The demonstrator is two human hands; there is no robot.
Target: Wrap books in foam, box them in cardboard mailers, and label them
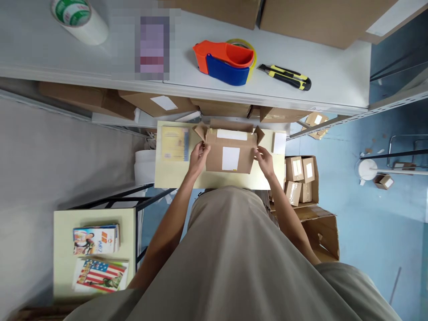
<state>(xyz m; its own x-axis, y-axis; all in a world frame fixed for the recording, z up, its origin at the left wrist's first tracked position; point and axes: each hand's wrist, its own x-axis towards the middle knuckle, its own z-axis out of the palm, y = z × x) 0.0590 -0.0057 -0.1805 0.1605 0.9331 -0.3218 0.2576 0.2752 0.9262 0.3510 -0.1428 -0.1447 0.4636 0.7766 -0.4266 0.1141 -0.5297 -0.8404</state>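
A brown cardboard box with flaps raised at its far end and sides stands on the pale yellow table. Two white labels are stuck on it. My left hand grips its left side near the corner, thumb on the near face. At the opposite corner my right hand pinches the right edge. The box's inside cannot be made out from here. Left of it lies a yellow booklet in a clear sleeve. To its right is a stack of white paper slips.
Above the table, a grey shelf carries an orange and blue tape dispenser, a utility knife and a tape roll. A carton of small boxes stands right. Magazines lie on a side table at left.
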